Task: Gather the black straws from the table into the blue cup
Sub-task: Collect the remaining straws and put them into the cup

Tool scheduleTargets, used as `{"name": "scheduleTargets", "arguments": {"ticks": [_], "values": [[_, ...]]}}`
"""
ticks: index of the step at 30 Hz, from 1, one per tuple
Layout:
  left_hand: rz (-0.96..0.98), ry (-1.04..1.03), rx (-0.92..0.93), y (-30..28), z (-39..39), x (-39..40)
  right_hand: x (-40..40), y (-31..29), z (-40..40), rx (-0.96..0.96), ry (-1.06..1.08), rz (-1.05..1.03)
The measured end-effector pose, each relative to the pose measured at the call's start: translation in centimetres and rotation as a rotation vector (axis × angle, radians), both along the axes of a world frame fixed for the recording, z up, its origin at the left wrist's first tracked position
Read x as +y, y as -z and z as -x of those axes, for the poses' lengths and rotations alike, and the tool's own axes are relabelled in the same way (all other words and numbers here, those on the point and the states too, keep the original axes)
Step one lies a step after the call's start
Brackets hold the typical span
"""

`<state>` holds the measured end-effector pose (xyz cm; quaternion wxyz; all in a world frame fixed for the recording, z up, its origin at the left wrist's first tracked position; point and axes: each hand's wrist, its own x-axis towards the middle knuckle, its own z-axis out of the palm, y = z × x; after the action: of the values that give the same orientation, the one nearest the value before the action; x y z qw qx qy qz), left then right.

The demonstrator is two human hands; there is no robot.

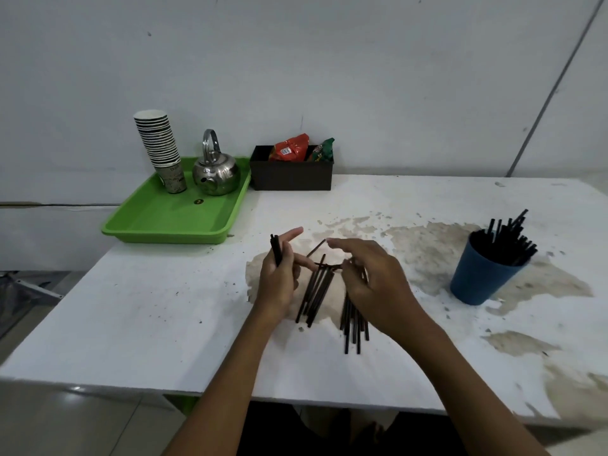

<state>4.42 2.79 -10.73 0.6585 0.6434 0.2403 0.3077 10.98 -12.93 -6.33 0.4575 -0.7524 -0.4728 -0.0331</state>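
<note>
A person's two bare hands work over a scatter of thin black plastic straws point(314, 287) on a worn white desk point(164, 307), its paint flaked away in brown patches. The left hand point(279, 278) is closed on a black straw point(275, 250) pinched upright between thumb and palm, its forefinger stretched forward, seemingly to keep that straw out of the way while more are collected. The right hand point(371, 281) hovers palm-down with fingers loosely curled and spread over a second cluster of straws point(353, 327), apparently raking them together; whether it has actually gripped any cannot be told, since the hand covers their upper ends. The blue plastic cup point(480, 278) stands well apart to the right on the desk, already bristling with straws leaning outward, which suggests the job is well under way. At the desk's far left corner a green plastic tray point(164, 222) carries a stack of paper cups point(161, 149) and a steel kettle point(215, 172), with a dark box of snack packets point(291, 172) just beside it, all clear of the work.
</note>
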Motion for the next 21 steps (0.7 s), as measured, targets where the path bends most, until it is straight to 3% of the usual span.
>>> {"name": "scheduleTargets", "arguments": {"ticks": [5,15,21], "values": [[-0.004,0.034,-0.077,-1.3,-0.9,-1.2,-5.9,2.7,-1.2,-0.069,0.16,0.006],[0.094,0.199,-0.103,-6.1,-5.6,-6.7,-12.9,5.3,-4.9,0.073,0.663,-0.079],[0.103,0.362,-0.098,-8.8,-9.5,-11.3,-13.8,6.1,-7.6,0.156,0.773,-0.122]]}}
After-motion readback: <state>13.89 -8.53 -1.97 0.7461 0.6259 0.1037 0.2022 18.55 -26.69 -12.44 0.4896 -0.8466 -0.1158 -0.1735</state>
